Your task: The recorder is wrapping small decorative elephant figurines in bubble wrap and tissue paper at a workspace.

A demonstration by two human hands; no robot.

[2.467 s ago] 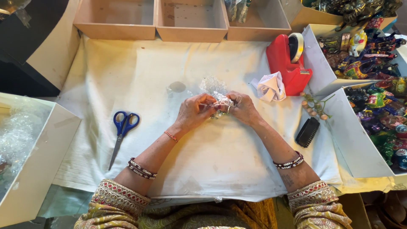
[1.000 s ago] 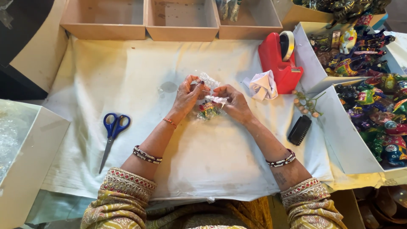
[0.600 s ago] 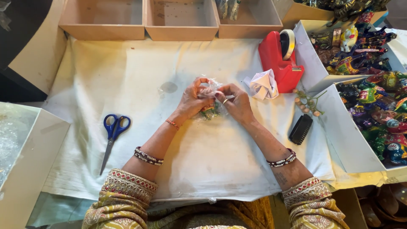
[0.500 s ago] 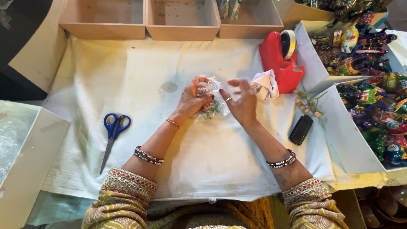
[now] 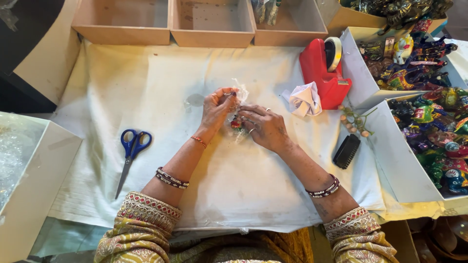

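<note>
Both hands meet at the middle of a white cloth-covered table (image 5: 243,185). My left hand (image 5: 217,108) pinches the top of a clear plastic wrap (image 5: 240,90) around a small colourful figurine (image 5: 236,124). My right hand (image 5: 264,127) rests against the wrapped figurine from the right, fingers curled over it. The figurine is mostly hidden between the two hands; only a red and green bit shows.
Blue-handled scissors (image 5: 130,150) lie at left. A red tape dispenser (image 5: 324,68), crumpled white paper (image 5: 304,99), a string of beads (image 5: 355,122) and a black brush (image 5: 346,151) sit at right. White boxes of colourful figurines (image 5: 434,131) stand far right, wooden trays (image 5: 209,22) behind, a white box (image 5: 29,170) at left.
The hands have kept working the wrap around the figurine, shifting slightly. The right hand lifted off briefly, then came back down onto the wrapped figurine.
</note>
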